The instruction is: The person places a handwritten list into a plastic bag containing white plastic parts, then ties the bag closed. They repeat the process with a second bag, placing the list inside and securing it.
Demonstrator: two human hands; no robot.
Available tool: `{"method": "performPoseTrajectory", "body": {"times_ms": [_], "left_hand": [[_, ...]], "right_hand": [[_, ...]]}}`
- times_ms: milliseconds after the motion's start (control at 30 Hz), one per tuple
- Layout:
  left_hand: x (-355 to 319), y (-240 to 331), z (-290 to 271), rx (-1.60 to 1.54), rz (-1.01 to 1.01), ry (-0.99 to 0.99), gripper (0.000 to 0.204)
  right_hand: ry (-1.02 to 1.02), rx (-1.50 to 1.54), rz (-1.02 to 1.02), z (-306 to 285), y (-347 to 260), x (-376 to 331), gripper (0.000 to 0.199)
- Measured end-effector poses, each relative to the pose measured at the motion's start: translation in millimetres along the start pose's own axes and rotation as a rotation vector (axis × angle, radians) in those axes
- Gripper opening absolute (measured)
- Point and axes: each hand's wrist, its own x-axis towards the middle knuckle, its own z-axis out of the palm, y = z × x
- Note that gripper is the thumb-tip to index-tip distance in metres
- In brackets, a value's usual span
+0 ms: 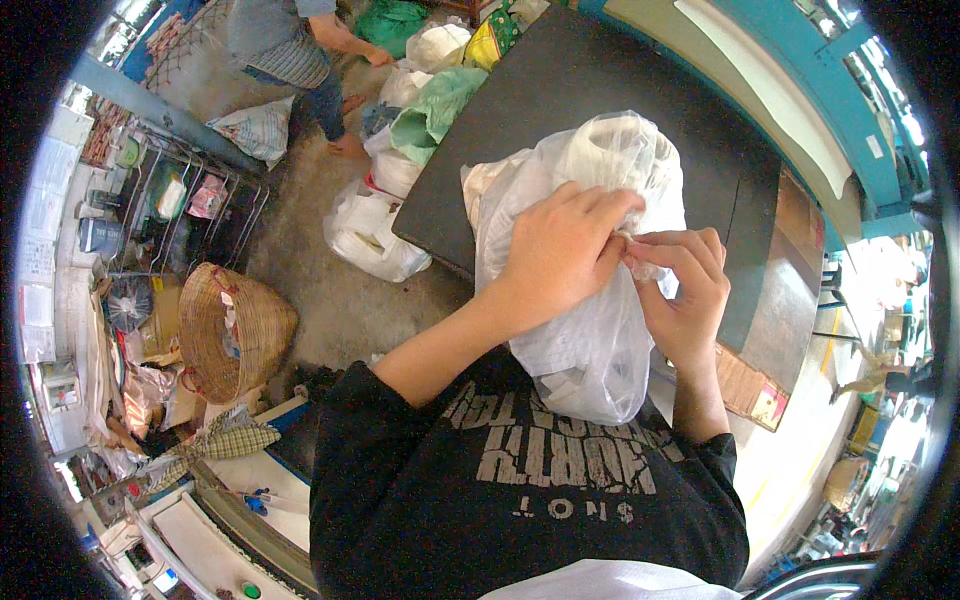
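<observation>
Plastic bag (590,350), translucent white: long axis near 12–6 o'clock, upper part over dark worktop (700,75), lower end before black shirt (400,490). Left hand (570,240) overlies its middle from 9 o'clock; right hand (690,285) at 3. Both pinch bunched plastic.

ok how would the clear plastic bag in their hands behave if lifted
The clear plastic bag would likely sag and flop, its thin film being creased. It may shift unevenly, since it bulges both above and below where the left hand and right hand grip it.
</observation>
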Motion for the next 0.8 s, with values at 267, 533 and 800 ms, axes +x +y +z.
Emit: {"method": "performPoseTrajectory", "body": {"times_ms": [267,533,800], "left_hand": [[-1.3,-15.9,-4.2,-0.203,0.089,-0.045,0.026],[2.3,-16.1,-14.8,-0.516,-0.086,-0.118,0.018],[7.9,-13.6,1.6,-0.370,-0.222,0.107,0.018]], "right_hand": [[0.041,-0.086,-0.035,-1.6,1.9,-2.9,0.022],[0.054,-0.114,-0.083,-2.0,2.3,-5.3,0.027],[0.012,-0.155,-0.078,-7.9,-0.2,-12.9,0.030]]}}
